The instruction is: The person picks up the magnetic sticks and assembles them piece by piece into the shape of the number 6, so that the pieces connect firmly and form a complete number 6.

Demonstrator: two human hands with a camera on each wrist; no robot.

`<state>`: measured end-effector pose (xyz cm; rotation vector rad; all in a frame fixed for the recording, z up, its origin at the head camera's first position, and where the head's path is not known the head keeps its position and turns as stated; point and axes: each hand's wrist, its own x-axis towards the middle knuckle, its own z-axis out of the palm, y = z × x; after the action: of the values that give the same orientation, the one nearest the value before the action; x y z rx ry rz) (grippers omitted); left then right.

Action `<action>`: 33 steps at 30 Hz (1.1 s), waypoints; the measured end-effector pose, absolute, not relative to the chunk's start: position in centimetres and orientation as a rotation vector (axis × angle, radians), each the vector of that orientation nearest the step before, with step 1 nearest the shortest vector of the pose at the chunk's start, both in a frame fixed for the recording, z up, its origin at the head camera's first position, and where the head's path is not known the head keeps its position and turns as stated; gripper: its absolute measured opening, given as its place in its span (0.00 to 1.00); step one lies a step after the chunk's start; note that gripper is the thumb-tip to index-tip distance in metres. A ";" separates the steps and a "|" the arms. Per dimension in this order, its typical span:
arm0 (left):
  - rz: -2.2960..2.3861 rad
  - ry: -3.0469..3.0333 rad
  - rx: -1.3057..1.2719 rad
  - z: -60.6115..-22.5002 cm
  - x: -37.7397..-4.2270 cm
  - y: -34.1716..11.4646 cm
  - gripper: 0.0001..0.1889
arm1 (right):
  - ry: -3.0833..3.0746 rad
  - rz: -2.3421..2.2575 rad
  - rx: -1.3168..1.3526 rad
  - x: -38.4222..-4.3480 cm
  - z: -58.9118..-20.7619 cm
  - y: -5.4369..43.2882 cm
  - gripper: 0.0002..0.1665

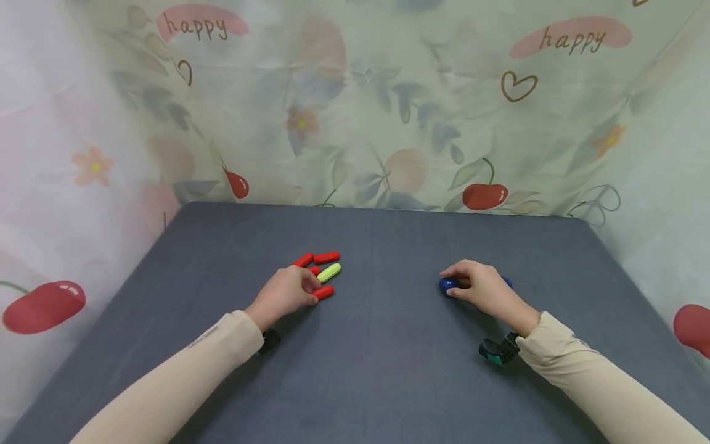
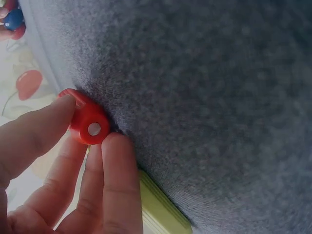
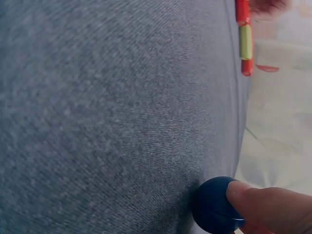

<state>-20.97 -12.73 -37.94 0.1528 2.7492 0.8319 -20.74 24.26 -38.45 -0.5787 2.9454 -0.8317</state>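
Observation:
My left hand [image 1: 283, 292] pinches a short red magnetic rod [image 1: 324, 293] between thumb and fingertips, low over the table. In the left wrist view that red rod [image 2: 90, 119] points its end at the camera, a round silvery dot showing in it. Just beyond lies a yellow-green ridged rod [image 1: 330, 272], close to the fingers. On the right, my right hand [image 1: 481, 286] grips a dark blue ball [image 1: 447, 284] with thumb and fingers. The right wrist view shows the thumb pressed on the blue ball [image 3: 214, 204], its far side hidden.
Past the left hand lie more red rods [image 1: 326, 256], one partly covered by the fingers. Another blue piece [image 1: 507, 282] peeks out behind the right hand. Dark grey cloth covers the table [image 1: 377, 370], and a patterned curtain [image 1: 366, 123] hangs along its back edge.

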 end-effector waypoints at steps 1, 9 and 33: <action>0.825 2.754 0.159 -37.9 -21.0 -12.7 0.12 | 2.948 -0.817 -0.585 -20.8 -38.4 24.2 0.17; 0.810 2.754 0.159 -37.8 -21.1 -12.4 0.11 | 2.934 -0.725 -0.562 -21.1 -37.9 24.0 0.15; 1.006 2.693 0.197 -35.1 -20.7 -11.4 0.13 | 2.917 -0.684 -0.487 -21.5 -37.5 23.8 0.15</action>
<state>-20.74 -11.45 -35.07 0.1973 2.6927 1.0060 -21.53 23.77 -37.45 -0.4871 2.9170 -0.6837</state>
